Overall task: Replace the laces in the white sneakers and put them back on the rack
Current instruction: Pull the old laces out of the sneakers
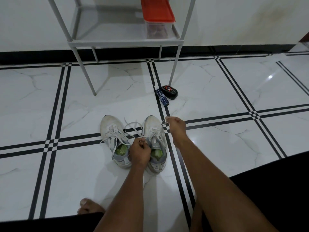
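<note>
Two white sneakers side by side on the tiled floor, toes pointing far, toward the rack [124,42]: left sneaker [115,141] and right sneaker [155,143], both with old laces in the eyelets, loosened and partly undone. Green insoles visible inside each.

Left hand [140,152] closed in a fist over the gap between the two shoes, pinching a lace end near the right sneaker's tongue. Right hand [175,125] closed too, just beside the right sneaker's toe on its right side, pinching the other lace end [164,121] and drawing it up and out. Loose white loops [132,126] lying on the floor between the toes.

Likely step in hand: unthreading the old lace from the right sneaker; left one apparently untouched.

Handling, as a judgement: laces soft, limp, light, prone to tangling, best pinched at the stiff tip or close to an eyelet and pulled one crossing at a time. Sneakers light, with soft fabric uppers and a firmer sole; apt to slide on the glossy tile under a hard tug, so worth steadying at the heel or tongue. For the lift back to the rack, a hold at the heel collar should serve.

Rack shelf carrying a red-lidded container [157,17] at the right end. A dark bottle [163,97] and a black tin [170,92] on the floor by the rack's right leg, well apart from the shoes.
</note>
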Tool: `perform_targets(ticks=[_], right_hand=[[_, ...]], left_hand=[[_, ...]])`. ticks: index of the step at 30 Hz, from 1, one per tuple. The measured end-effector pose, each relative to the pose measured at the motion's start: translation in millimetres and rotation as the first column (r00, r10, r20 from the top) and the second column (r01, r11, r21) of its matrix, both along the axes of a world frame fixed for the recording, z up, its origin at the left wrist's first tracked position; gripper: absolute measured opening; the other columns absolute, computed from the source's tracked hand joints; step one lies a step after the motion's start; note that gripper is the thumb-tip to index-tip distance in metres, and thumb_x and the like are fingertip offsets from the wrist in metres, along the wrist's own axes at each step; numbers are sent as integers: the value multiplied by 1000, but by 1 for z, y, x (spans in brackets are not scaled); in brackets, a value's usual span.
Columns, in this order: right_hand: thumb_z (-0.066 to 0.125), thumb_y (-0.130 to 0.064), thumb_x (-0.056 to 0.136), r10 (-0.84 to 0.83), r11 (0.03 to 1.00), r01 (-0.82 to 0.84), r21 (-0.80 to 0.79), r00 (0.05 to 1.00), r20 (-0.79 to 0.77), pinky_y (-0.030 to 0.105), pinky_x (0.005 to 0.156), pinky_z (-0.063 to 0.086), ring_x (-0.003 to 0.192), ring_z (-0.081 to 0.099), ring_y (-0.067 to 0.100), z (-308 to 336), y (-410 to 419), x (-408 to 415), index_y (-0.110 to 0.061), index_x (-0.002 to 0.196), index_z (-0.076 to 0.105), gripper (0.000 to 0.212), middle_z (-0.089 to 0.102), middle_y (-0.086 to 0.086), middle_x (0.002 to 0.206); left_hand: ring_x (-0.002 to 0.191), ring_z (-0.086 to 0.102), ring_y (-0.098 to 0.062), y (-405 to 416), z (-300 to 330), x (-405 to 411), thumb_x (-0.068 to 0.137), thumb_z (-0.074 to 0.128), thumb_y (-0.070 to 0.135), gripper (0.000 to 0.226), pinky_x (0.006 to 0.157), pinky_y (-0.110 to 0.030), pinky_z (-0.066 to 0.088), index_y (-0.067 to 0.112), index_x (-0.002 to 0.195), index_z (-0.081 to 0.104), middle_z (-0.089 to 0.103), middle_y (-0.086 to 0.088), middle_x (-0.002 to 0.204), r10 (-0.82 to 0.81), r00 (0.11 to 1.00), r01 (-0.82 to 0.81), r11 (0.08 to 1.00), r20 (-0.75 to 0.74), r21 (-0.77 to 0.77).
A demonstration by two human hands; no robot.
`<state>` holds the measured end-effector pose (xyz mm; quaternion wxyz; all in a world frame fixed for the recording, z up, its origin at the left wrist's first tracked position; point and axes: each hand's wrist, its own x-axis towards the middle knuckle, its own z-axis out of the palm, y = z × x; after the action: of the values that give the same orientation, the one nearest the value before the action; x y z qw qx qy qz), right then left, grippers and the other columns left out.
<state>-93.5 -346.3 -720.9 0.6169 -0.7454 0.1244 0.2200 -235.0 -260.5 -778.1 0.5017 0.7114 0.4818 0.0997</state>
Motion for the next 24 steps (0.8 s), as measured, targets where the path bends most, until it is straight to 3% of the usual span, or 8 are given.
perform_targets(ticks=[2,3,6,8,10,13,18,24], right_hand=[[71,-20,90,-187,982,187,-4,982,14,36,90,57,96,69,23,8,-9,15,-23,90,76,7,76,-1,93],[69,-24,91,-148,975,169,-146,979,143,36,97,52,102,65,20,2,-16,18,-28,99,74,10,72,-3,103],[72,-41,91,400,798,-66,-598,801,446,37,96,40,117,46,23,-23,-25,-3,-37,121,71,30,57,1,124],[73,-48,87,651,671,-184,-718,611,451,41,95,45,118,49,30,-44,-22,-21,-35,113,78,29,58,4,128],[74,-45,89,773,551,-234,-801,506,384,46,99,48,122,50,32,-53,-18,-34,-33,105,81,22,58,4,133],[73,-37,92,839,454,-235,-859,436,325,48,103,45,127,48,31,-54,-13,-40,-29,100,81,14,56,5,136],[80,-32,87,860,440,-182,-880,369,353,50,99,49,121,53,34,-52,-6,-36,-27,99,83,14,60,9,128],[75,-30,89,882,430,-163,-888,286,374,46,93,50,117,52,28,-56,-9,-39,-22,87,82,10,60,4,128]], left_hand=[[81,66,-15,-1,0,0,92,63,12,16,64,-21,41,26,96,67,66,13,80,-5,1000,5,1000,16,-8],[81,66,-15,-1,0,0,92,63,11,16,63,-19,40,26,98,67,67,13,81,-6,1000,7,1000,19,-11],[84,63,-16,0,1,1,94,61,11,15,70,-22,42,21,103,68,64,15,82,-22,1000,23,1000,5,-4],[85,63,-17,0,3,1,95,60,11,15,76,-25,43,19,104,68,62,16,82,-28,1000,29,999,-12,23],[83,61,-17,-1,5,1,95,58,10,16,75,-25,42,19,104,68,59,15,80,-28,999,29,999,-26,39],[81,59,-16,-1,10,0,95,57,9,18,72,-24,40,20,104,67,60,14,81,-36,999,37,999,-34,32],[79,58,-12,0,9,0,95,56,8,18,60,-19,38,18,104,68,66,6,91,-31,999,31,999,-22,33],[84,60,-19,-1,9,0,95,56,10,16,74,-26,40,21,100,66,65,7,88,-23,999,24,999,-40,23]])
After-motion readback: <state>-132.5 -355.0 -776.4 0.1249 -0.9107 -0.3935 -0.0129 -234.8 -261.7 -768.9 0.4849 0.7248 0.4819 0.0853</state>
